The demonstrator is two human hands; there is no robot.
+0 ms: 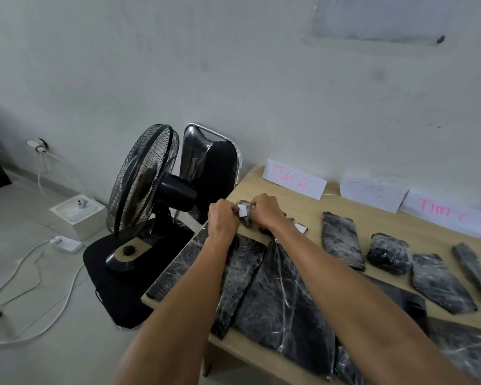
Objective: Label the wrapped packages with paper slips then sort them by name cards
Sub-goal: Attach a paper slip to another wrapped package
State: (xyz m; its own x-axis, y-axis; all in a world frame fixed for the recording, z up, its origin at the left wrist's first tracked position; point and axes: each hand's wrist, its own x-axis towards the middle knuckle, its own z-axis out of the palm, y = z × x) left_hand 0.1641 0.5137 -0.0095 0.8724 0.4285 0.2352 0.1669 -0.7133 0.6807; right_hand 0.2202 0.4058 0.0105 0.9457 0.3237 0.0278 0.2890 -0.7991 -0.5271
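Both hands meet over the far left corner of the wooden table point(311, 215). My left hand point(222, 218) pinches a small white paper slip point(243, 210) against a small black wrapped package point(245, 208). My right hand point(265, 211) grips that package from the right. Another small package with a white slip point(300, 227) lies just right of my right wrist. Several black film-wrapped packages lie on the table, one long one point(342, 240) in the middle. Three folded name cards stand at the back: "TIM A" point(293, 179), a faint one point(372, 193) and "TIM C" point(447, 215).
A black standing fan point(147, 184) and a chrome-framed chair point(208, 159) stand on the floor just left of the table. White cables and a power adapter point(67, 243) lie on the tiled floor. The white wall runs behind the cards.
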